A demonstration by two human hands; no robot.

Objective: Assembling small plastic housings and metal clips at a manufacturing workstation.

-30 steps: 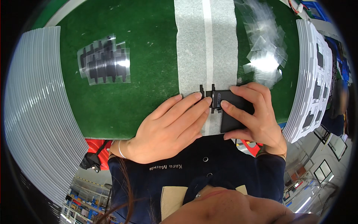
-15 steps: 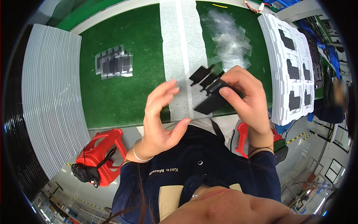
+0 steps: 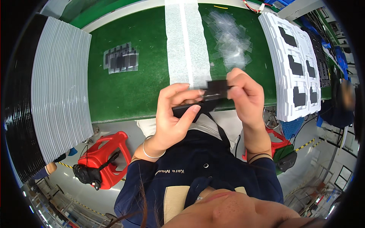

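Note:
A flat black part with a stepped, notched outline (image 3: 217, 89) is held over the near edge of the green table. My left hand (image 3: 171, 114) grips its left end between the thumb and the fingers. At its right edge my right hand (image 3: 246, 95) has thumb and fingertips pinched together; blur hides just what they pinch. Beyond and to the left, several clear film sheets with black pieces (image 3: 121, 59) lie in a small overlapping pile. A loose heap of clear film pieces (image 3: 230, 38) lies beyond my right hand.
A white cloth-like strip (image 3: 176, 49) runs across the green table (image 3: 129, 97). On the left stands a tall stack of ridged grey trays (image 3: 62, 87). Stacked white trays (image 3: 304, 47) with black L-shaped pieces stand at right. Red stools (image 3: 102, 161) are below the table edge.
The left hand has moved right and taken hold of the black part's left end. The part has turned more level, and the right hand has shifted its grip to the right edge.

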